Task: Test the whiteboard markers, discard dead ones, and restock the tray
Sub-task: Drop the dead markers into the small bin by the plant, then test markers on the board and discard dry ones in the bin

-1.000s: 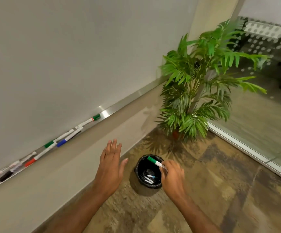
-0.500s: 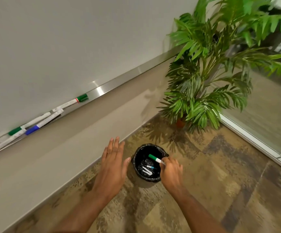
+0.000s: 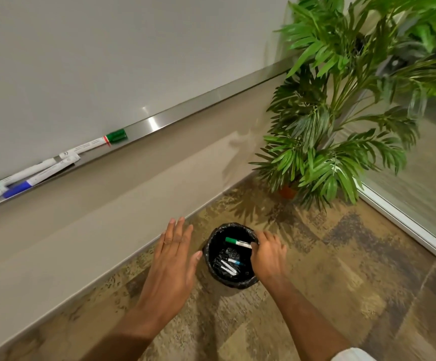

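Green-capped, the whiteboard marker (image 3: 237,242) was pinched by its white end in your right hand (image 3: 267,252), over the mouth of the black-lined bin (image 3: 234,282). Your left hand (image 3: 172,259) hovered flat beside the bin, holding nothing. Other markers (image 3: 94,144) lay in the metal tray (image 3: 211,96).

The whiteboard (image 3: 107,48) is smooth with a soft sheen. Along its lower edge runs the marker tray (image 3: 211,96), brushed metal with a bright glare spot. At nine o'clock the tray markers (image 3: 86,148) have printed white plastic barrels and glossy coloured caps. The wall panel (image 3: 107,217) below is matt and even. At six o'clock the bin liner (image 3: 237,284) is thin black plastic, crinkled and shiny. The green marker (image 3: 234,241) at its mouth has a smooth plastic cap. The floor (image 3: 342,282) looks matt, mottled and rough-grained. At two o'clock the plant (image 3: 342,121) has glossy leaves. The glass panel (image 3: 420,191) at three o'clock looks hazy.
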